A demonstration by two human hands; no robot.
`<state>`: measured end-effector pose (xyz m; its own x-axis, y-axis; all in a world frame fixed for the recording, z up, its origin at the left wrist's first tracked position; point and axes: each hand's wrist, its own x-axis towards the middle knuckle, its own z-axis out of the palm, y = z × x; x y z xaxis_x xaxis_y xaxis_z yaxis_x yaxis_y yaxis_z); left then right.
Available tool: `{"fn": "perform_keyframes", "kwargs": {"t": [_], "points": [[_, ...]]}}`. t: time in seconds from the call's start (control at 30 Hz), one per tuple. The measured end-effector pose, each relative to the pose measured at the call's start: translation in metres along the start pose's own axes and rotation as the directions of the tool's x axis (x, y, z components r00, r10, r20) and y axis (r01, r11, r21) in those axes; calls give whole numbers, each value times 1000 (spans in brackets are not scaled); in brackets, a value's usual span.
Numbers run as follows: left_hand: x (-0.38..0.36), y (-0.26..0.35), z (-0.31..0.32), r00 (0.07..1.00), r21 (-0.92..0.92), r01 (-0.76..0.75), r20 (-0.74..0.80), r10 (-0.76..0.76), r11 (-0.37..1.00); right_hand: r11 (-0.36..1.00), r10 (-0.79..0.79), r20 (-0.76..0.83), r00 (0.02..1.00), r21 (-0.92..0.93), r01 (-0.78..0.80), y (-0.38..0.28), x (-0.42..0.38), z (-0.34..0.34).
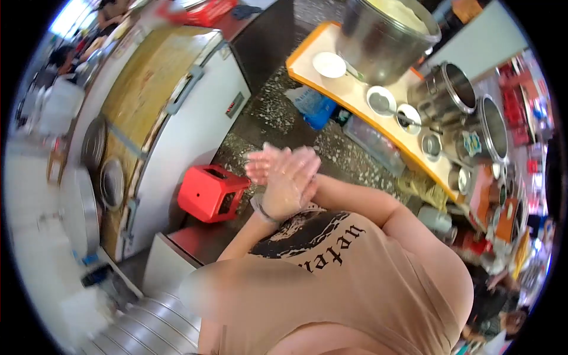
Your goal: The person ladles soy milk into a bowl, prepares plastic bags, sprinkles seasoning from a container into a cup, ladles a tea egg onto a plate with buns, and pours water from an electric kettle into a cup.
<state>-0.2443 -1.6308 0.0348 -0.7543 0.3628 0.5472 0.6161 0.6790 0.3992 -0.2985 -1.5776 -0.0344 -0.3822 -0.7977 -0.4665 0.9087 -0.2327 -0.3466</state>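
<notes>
My left hand (pixel 288 184) lies across my right hand (pixel 258 167) in front of my chest, palm against palm or nearly so. The fingers of both are stretched out, slightly blurred, and nothing shows between them. A dark band (pixel 267 216) circles my left wrist, and something pale and thin like a glove cuff sits beside it. Part of my right hand is hidden behind the left. Just beyond my hands, to the left, a red plastic stool (pixel 204 194) stands on the speckled floor (pixel 273 109).
A white chest freezer (pixel 204 97) with a brown board on top runs along the left, holding metal lids (pixel 112 183). To the right, an orange-edged table (pixel 305 62) carries a large steel pot (pixel 378 47), smaller pots (pixel 435 97) and bowls (pixel 329 65). Other people appear at the edges.
</notes>
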Motion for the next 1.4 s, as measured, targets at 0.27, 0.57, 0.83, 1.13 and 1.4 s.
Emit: {"fn": "perform_keyframes", "kwargs": {"t": [0.27, 0.57, 0.83, 1.13, 1.4], "points": [[122, -185, -10, 825, -514, 301, -281, -490, 803, 909, -416, 44, 908, 18, 415, -138, 78, 57], [305, -359, -73, 670, -511, 89, -604, -431, 855, 689, -488, 438, 755, -338, 641, -329, 225, 105], [381, -529, -77, 684, -504, 149, -569, -457, 851, 484, -141, 502, 853, -717, 502, -453, 360, 83], [510, -710, -42, 800, -653, 221, -304, -518, 725, 12, -263, 614, 744, -769, 639, -612, 460, 60], [636, -827, 24, 713, -759, 265, -262, -651, 595, -235, -199, 657, 727, -753, 615, -800, 559, -1]]}}
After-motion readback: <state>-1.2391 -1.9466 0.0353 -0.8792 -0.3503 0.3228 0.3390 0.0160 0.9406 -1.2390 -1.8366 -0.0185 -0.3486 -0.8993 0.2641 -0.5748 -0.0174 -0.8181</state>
